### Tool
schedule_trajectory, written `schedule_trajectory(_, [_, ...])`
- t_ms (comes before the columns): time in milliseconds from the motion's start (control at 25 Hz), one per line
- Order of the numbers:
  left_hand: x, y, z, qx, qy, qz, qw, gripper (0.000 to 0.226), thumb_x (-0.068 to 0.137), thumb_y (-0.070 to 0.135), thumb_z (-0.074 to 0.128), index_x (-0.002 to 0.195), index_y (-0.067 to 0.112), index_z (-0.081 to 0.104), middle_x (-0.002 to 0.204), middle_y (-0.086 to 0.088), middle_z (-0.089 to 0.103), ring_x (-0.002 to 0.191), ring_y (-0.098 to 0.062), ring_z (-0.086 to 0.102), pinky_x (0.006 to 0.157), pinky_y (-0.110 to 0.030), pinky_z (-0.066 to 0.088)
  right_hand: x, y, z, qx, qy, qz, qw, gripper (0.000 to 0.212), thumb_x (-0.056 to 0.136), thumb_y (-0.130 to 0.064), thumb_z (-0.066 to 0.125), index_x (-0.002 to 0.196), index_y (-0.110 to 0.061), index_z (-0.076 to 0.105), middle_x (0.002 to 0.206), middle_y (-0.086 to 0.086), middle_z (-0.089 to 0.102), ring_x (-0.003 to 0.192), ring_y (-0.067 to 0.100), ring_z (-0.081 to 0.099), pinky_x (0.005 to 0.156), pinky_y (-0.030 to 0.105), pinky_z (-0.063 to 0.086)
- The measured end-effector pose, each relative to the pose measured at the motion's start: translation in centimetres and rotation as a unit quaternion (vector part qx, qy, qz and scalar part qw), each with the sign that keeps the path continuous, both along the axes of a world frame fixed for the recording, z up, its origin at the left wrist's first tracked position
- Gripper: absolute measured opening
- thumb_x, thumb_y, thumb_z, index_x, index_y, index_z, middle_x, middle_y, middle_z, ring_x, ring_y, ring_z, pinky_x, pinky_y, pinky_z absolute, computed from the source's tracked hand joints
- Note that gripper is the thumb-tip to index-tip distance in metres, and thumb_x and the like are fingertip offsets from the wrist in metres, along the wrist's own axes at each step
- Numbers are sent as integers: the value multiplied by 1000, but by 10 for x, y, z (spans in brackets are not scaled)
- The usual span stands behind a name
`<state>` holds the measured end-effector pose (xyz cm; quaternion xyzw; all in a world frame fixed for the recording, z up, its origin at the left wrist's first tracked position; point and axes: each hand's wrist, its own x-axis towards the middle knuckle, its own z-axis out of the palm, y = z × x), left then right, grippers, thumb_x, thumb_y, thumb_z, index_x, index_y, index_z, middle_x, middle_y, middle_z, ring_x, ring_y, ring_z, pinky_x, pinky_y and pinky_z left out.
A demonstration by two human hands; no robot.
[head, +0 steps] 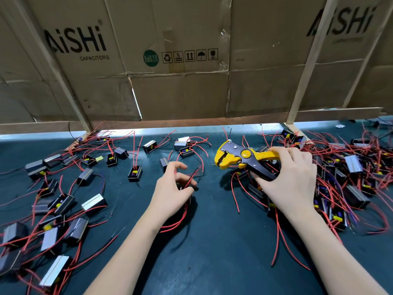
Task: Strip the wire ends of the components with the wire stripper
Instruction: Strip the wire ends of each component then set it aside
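Cardboard backs a dark mat (212,241). Right hand (291,177), right of center, grips the wire stripper (244,156), its jaws open toward center. Left hand (172,188) pinches 1 component's red wire (191,177), likely to feed it. Other components (135,173) lie scattered across both sides.

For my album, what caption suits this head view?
Right hand grips a yellow wire stripper; left hand pinches a red wire.
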<state>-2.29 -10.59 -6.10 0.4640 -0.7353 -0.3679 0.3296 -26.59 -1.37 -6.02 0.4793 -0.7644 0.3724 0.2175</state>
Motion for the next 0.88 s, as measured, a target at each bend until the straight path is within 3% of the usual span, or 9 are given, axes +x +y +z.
schedule_trajectory(160, [-1,-1,-3,-1,8,-13,1000,14,85,11,70,93,20,64,71,9,75,70,-1,64,75,-21,47,1,0,0,-1,6,1,1000,59,60,-38,87,110,-16,66,104,8,60,99,35,49,78,42,36])
schedule_trajectory(240, [-1,-1,-4,6,54,-18,998,4,88,12,70,86,16,69,72,4,76,74,-4,68,78,-21,50,2,0,-1,-2,6,1,1000,59,60,-38,88,111,-15,67,104,9,61,99,36,49,78,42,36])
schedule_trajectory(320, [-2,-2,-3,35,121,-31,992,5,88,9,70,84,12,70,75,-2,76,77,-10,71,79,-19,53,4,0,-1,-2,2,5,1000,61,60,-38,88,111,-14,67,104,10,61,99,37,50,77,43,37])
schedule_trajectory(440, [-5,1,0,66,166,-52,983,4,89,11,69,85,11,70,68,-7,70,66,-7,67,67,-11,48,8,-1,-1,-2,-3,10,1000,61,61,-43,86,111,-15,66,105,9,62,99,37,50,78,44,38])
schedule_trajectory(600, [-7,4,0,51,183,-59,980,8,92,16,65,89,10,70,55,-4,61,54,-8,59,56,-13,45,11,-1,-2,-2,-5,-8,1000,60,64,-47,84,113,-17,66,105,9,61,99,36,49,79,43,37])
schedule_trajectory(880, [-9,5,-1,25,172,-112,978,18,101,15,53,87,12,64,54,-8,62,52,-18,59,59,-20,48,14,-2,-3,-5,-8,-15,1000,62,64,-48,84,114,-17,66,105,8,62,99,36,50,79,42,37])
